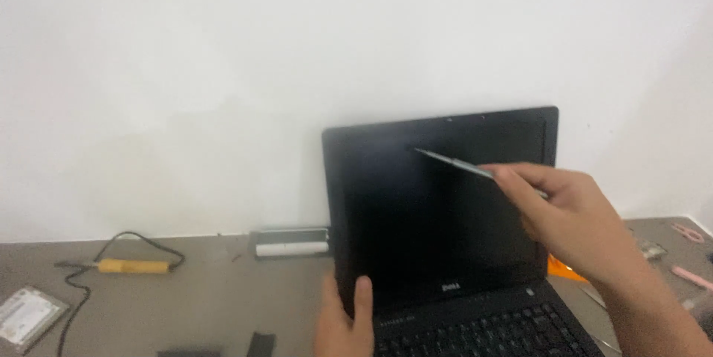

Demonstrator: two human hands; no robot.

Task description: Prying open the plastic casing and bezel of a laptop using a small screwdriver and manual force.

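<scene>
A black laptop [416,238] stands open on the grey desk, its dark screen facing me and its keyboard [483,331] at the bottom edge of the view. My left hand [345,321] grips the lower left corner of the screen frame, thumb on the front. My right hand [572,216] holds a thin metal tool [454,163] whose tip rests near the upper middle of the screen.
On the grey desk [200,305] lie a yellow-handled soldering iron with black cable [134,265], a silver drive [28,315] at far left, a grey-and-white box [291,242] by the wall, small black pieces [260,343], an orange item [566,270] and pink tools [692,277] at right.
</scene>
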